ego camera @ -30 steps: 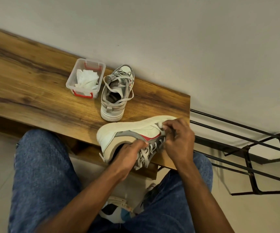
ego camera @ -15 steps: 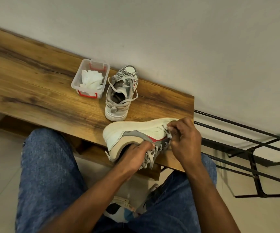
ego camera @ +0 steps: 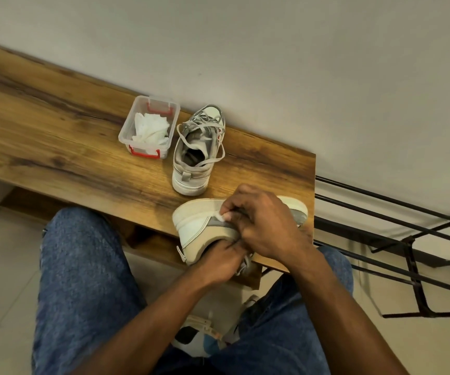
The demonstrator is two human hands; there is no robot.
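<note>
Wooden bench (ego camera: 56, 147), set against the wall. On it: a clear tub (ego camera: 128, 131) with red clips (white wipes (ego camera: 150, 128) inside), an upright sneaker (ego camera: 191, 169) just beside it, and a second sneaker (ego camera: 196, 226) on its side at the edge nearest me.

shoe (ego camera: 195, 230) midsection behind hands (ego camera: 267, 226), bench (ego camera: 56, 147) cropped

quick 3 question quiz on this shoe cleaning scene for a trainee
1. True or false: the second sneaker lies on its side on the bench.
2. What does the right hand pinch against the held sneaker? A) a brush B) a small white wipe C) a lace
3. Fill in: the clear container of wipes has ___ latches.
Key: 1 false, it stands upright; 2 B; 3 red.
</note>
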